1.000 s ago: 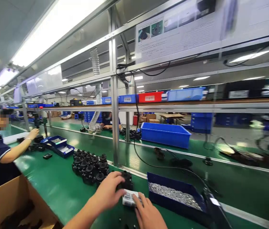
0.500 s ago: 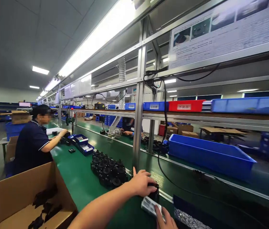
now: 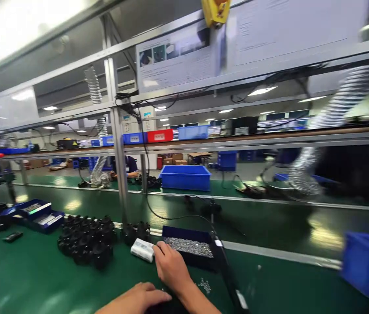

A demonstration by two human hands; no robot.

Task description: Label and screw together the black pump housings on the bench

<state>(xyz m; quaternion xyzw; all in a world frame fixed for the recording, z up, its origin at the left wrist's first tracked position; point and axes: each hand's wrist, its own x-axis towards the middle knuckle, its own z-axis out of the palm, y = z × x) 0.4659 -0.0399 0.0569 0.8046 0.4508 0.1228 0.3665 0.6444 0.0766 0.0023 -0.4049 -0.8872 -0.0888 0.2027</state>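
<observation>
My right hand (image 3: 172, 267) has its fingers at the right end of a small white-and-clear case (image 3: 142, 250), gripping it just above the green bench top. My left hand (image 3: 140, 298) is low at the bottom edge, curled over a dark part (image 3: 167, 308) that is mostly cut off and hidden. Beyond the case, a couple of black round housings (image 3: 136, 232) stand by the metal post. A dark blue bin (image 3: 187, 233) filled with small shiny metal pieces sits just past my right hand. Loose small pieces (image 3: 205, 285) lie to the right of my forearm.
Many black housings (image 3: 87, 240) stand grouped on the left. Open blue part trays (image 3: 45, 218) are farther left. A black corded tool (image 3: 228, 272) slants down beside the bin. Blue bins (image 3: 185, 178) (image 3: 367, 266) stand across the bench and at right. A co-worker (image 3: 125, 166) sits beyond.
The view has swung right. My left hand has come away from beside the black housings, back towards me. My right hand still has the white case, now set nearer the housings.
</observation>
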